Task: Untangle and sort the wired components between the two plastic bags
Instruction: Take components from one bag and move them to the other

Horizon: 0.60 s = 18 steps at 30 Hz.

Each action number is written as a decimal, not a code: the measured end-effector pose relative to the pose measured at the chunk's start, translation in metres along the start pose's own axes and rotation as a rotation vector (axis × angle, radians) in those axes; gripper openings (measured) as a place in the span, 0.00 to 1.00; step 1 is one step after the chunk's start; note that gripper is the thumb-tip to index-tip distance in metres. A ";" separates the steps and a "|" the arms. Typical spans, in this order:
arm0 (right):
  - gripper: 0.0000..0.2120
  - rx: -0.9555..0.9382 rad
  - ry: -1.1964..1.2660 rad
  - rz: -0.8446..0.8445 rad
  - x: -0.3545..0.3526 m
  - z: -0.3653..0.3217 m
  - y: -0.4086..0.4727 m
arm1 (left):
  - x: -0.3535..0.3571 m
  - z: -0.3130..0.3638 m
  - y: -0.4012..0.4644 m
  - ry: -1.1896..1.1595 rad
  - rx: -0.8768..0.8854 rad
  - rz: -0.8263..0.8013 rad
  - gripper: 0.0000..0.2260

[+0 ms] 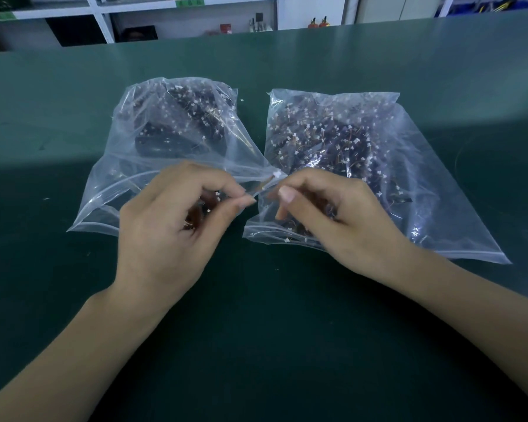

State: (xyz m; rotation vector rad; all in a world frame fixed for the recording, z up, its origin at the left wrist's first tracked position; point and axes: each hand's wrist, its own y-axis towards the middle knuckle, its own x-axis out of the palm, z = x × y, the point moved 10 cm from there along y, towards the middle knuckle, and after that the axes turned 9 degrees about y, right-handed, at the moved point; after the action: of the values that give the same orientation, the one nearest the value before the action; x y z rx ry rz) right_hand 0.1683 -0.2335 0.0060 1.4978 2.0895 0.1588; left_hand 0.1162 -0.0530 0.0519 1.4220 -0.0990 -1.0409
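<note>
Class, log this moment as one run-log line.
left hand: pinches wired component | right hand: pinches same component | left bag, right bag: flat on green table

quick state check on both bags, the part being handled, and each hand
left bag: lying flat, mouth open toward the person
right bag: lying flat, full of tangled wired components
wired component: held between the hands
left hand: pinching the component
right hand: fingers curled on it
</note>
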 end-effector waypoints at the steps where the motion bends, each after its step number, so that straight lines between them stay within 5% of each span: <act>1: 0.12 0.035 0.041 0.007 -0.001 0.002 0.000 | 0.003 0.002 -0.001 -0.020 -0.005 -0.013 0.04; 4: 0.18 0.118 0.180 0.026 -0.002 0.008 0.001 | 0.013 0.006 -0.003 -0.046 -0.017 -0.068 0.05; 11: 0.06 0.107 0.273 -0.021 0.008 0.006 0.001 | 0.023 0.008 -0.007 -0.097 -0.017 -0.115 0.04; 18: 0.06 0.066 0.250 -0.015 0.006 0.001 0.000 | 0.021 0.004 -0.006 -0.150 -0.085 -0.090 0.02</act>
State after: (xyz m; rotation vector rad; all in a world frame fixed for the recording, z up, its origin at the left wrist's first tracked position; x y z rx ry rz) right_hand 0.1677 -0.2284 0.0027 1.5687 2.3222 0.2867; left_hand 0.1223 -0.0682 0.0370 1.2808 -0.0995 -1.2117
